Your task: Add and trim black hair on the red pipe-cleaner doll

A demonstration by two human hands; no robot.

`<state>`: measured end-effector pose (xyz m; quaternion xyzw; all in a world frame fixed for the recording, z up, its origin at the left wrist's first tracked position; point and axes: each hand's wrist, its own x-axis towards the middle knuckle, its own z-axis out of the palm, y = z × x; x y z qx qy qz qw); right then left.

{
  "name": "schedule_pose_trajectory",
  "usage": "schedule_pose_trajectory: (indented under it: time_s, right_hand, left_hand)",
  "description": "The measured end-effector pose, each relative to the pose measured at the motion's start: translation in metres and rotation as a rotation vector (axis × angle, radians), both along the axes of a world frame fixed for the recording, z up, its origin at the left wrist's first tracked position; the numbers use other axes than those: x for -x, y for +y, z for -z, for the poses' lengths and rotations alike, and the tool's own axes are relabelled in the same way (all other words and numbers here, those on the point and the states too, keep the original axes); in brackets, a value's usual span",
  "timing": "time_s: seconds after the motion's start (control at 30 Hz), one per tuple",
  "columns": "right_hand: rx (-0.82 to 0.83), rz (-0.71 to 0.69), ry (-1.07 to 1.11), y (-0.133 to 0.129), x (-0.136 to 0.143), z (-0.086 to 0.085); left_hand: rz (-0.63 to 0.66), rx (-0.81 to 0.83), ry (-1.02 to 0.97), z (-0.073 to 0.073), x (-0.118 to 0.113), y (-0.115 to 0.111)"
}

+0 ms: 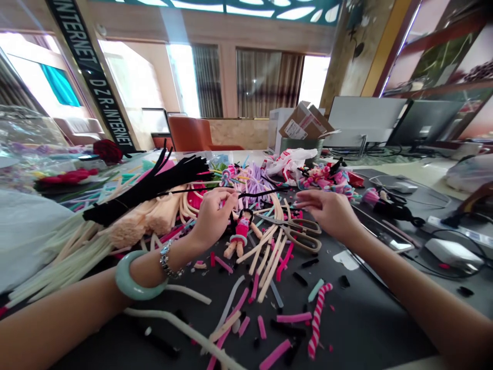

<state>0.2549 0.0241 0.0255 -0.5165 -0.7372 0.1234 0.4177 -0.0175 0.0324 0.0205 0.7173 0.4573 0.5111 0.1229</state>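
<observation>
My left hand (215, 216) pinches a thin black pipe cleaner (262, 194) between thumb and fingers, and the stem points right. Across from its free end, my right hand (327, 211) is open with fingers stretched out, apart from the stem. A small doll (242, 230) made of pipe cleaners, with black hair and a pink outfit, lies on the table between my hands. Scissors (302, 234) with tan handles rest beside it, on top of several cream pipe cleaners (269, 262). A thick bundle of black pipe cleaners (154, 185) lies left of my left hand.
Cut pink, black and white pieces (293, 317) and a striped twist (319, 321) litter the dark table (346, 334). Lilac stems (256, 180) and a plastic bag (290, 163) lie behind. A phone (381, 231), white adapter (454, 254) and cables are on the right.
</observation>
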Motion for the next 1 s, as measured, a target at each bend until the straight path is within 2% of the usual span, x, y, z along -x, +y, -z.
schedule_pose_trajectory:
  time_s: [0.27, 0.37, 0.47, 0.57, 0.67, 0.8, 1.0]
  right_hand:
    - [0.305, -0.257, 0.471, -0.014, 0.025, 0.004]
    - [0.454, -0.376, 0.483, -0.020, 0.038, 0.011]
    - [0.527, -0.450, 0.535, -0.029, 0.053, 0.021]
    - [0.466, -0.511, 0.603, -0.036, 0.063, 0.027]
    - [0.356, -0.542, 0.668, -0.036, 0.062, 0.025]
    - [0.251, -0.505, 0.772, -0.031, 0.053, 0.019]
    - [0.192, -0.414, 0.836, -0.024, 0.046, 0.015]
  left_hand:
    - [0.051, -0.001, 0.026, -0.005, -0.004, -0.009]
    - [0.066, 0.003, 0.150, -0.006, -0.010, -0.020]
    - [0.129, -0.011, 0.328, -0.007, -0.016, -0.036]
    - [0.182, -0.083, 0.464, -0.010, -0.021, -0.051]
    - [0.212, -0.125, 0.519, -0.011, -0.022, -0.055]
    - [0.215, -0.135, 0.536, -0.012, -0.020, -0.048]
    - [0.209, -0.172, 0.589, -0.011, -0.015, -0.037]
